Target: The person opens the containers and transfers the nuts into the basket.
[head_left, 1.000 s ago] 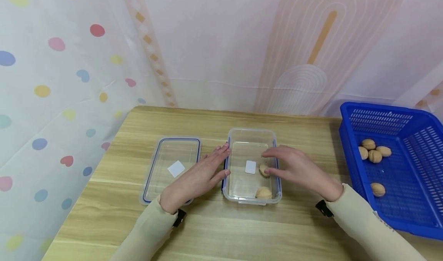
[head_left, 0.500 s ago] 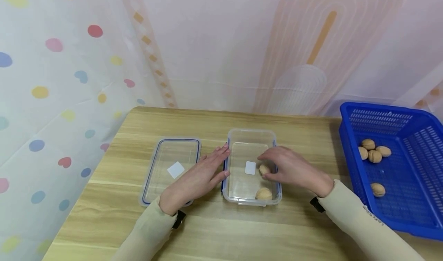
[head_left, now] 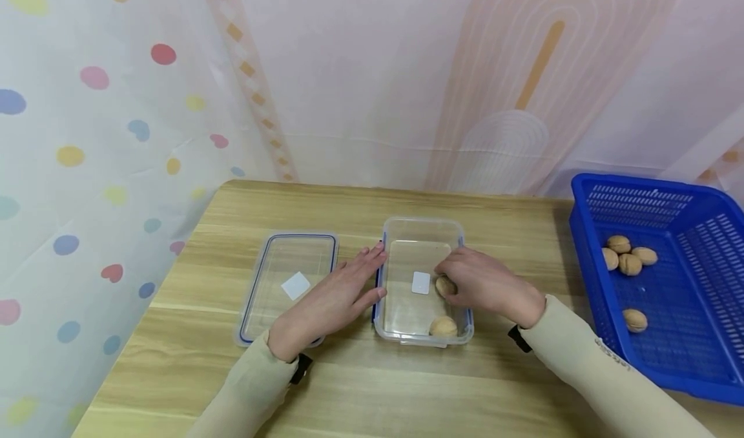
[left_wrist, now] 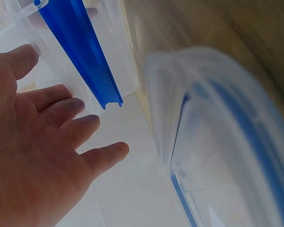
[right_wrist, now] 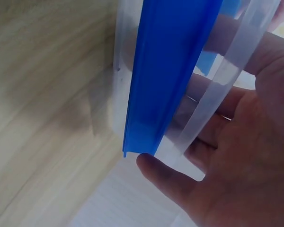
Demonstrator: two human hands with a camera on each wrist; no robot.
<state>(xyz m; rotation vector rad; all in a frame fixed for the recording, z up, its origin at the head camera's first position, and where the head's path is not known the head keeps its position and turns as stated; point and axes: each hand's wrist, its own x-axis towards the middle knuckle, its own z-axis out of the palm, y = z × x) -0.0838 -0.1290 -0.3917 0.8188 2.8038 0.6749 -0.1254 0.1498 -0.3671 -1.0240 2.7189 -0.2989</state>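
A clear plastic food container [head_left: 401,318] with blue side clips stands uncovered on the table. Inside, one walnut [head_left: 444,326] lies in the near right corner. My right hand [head_left: 488,284] reaches over the container's right wall and pinches another walnut [head_left: 445,287] low inside; its fingers partly hide that walnut. In the right wrist view, the fingers [right_wrist: 210,130] pass behind the rim and a blue clip [right_wrist: 168,71]. My left hand [head_left: 334,292] holds nothing; its straight fingers rest at the container's left wall, near the blue clip [left_wrist: 80,52] in the left wrist view.
The container's lid [head_left: 290,257], with a blue seal and a white label, lies flat at the left, partly under my left forearm. A blue plastic basket [head_left: 697,296] at the right holds several walnuts [head_left: 630,263]. A patterned curtain [head_left: 372,83] hangs behind the table.
My right hand has moved left and farther into the container, and its thumb and fingers have closed around the walnut. The left hand stays where it was.
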